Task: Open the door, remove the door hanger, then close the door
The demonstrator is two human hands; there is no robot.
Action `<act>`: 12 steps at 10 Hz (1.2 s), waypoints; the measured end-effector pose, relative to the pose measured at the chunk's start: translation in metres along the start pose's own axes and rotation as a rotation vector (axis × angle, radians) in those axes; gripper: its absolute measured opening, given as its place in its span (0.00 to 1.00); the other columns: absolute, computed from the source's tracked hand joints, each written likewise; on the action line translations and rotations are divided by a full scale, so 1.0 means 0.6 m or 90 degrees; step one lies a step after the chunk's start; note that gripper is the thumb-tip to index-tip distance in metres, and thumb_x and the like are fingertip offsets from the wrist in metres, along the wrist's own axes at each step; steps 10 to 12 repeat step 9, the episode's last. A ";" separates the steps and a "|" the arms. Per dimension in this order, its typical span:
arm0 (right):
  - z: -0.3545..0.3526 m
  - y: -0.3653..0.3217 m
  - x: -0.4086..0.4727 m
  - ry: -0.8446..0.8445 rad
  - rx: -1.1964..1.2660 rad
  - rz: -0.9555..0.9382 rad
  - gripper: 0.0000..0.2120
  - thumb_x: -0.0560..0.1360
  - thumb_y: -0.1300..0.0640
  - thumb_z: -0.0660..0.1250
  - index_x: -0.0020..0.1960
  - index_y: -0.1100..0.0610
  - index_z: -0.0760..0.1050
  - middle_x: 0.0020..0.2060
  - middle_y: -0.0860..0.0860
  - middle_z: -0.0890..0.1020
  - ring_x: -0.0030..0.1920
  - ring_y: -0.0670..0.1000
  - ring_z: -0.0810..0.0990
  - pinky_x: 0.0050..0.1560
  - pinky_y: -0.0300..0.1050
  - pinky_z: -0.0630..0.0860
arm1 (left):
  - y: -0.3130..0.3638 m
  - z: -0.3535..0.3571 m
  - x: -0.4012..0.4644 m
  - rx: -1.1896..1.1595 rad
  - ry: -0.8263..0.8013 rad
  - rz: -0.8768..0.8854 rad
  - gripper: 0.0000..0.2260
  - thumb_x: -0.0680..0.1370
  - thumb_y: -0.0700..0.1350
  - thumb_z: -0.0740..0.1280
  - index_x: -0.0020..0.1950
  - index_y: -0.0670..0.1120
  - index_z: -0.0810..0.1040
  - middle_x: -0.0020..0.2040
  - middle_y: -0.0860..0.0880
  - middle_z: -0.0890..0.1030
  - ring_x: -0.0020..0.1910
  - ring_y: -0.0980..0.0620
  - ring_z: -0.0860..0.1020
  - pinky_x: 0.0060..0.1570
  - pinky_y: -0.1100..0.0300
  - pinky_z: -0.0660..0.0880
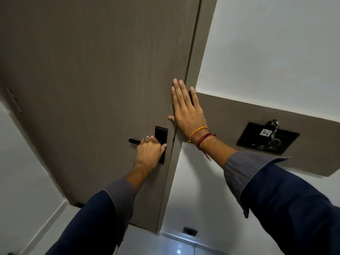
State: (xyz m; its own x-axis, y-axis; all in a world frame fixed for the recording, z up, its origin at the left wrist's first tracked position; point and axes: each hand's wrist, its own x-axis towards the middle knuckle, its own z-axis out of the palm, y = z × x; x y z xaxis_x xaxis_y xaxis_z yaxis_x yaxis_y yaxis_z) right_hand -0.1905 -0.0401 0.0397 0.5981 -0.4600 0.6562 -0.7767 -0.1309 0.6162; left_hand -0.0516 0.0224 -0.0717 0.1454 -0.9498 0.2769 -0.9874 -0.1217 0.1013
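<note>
Door (95, 74): grey-brown wood grain, fills upper left of view, edge sits w/ only a thin dark gap to the frame (189, 57); door hanger not in sight. Left hand (150, 153): fingers curled tight round black lever handle (134, 141), beside black backplate (161, 134). Right hand (185, 109): flat, fingers spread straight, palm on door edge/frame, holds nothing; thread bands at wrist; black wall panel (266, 138) to the right.

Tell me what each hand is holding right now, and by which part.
The left hand grips the black door handle on its lever, close to the backplate. The right hand holds nothing; it lies flat and open across the door edge.
</note>
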 end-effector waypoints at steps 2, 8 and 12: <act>0.015 -0.013 0.011 -0.019 -0.073 -0.028 0.35 0.84 0.47 0.61 0.82 0.68 0.56 0.82 0.64 0.58 0.83 0.62 0.58 0.82 0.60 0.50 | 0.015 0.012 0.030 -0.006 0.004 -0.009 0.24 0.76 0.59 0.70 0.48 0.36 0.82 0.45 0.40 0.84 0.47 0.42 0.83 0.44 0.50 0.82; -0.075 0.074 0.039 -0.020 0.212 -0.016 0.39 0.80 0.48 0.59 0.83 0.67 0.52 0.83 0.64 0.51 0.85 0.61 0.50 0.84 0.60 0.53 | -0.019 -0.065 0.086 0.063 -0.041 0.101 0.28 0.80 0.54 0.64 0.74 0.38 0.65 0.71 0.39 0.72 0.72 0.39 0.67 0.74 0.45 0.61; -0.157 0.198 0.044 0.026 0.163 0.070 0.37 0.81 0.47 0.58 0.83 0.66 0.53 0.83 0.63 0.53 0.84 0.62 0.52 0.83 0.60 0.56 | 0.005 -0.200 0.102 0.005 0.186 0.173 0.31 0.80 0.54 0.64 0.76 0.37 0.62 0.76 0.36 0.66 0.76 0.39 0.62 0.76 0.43 0.59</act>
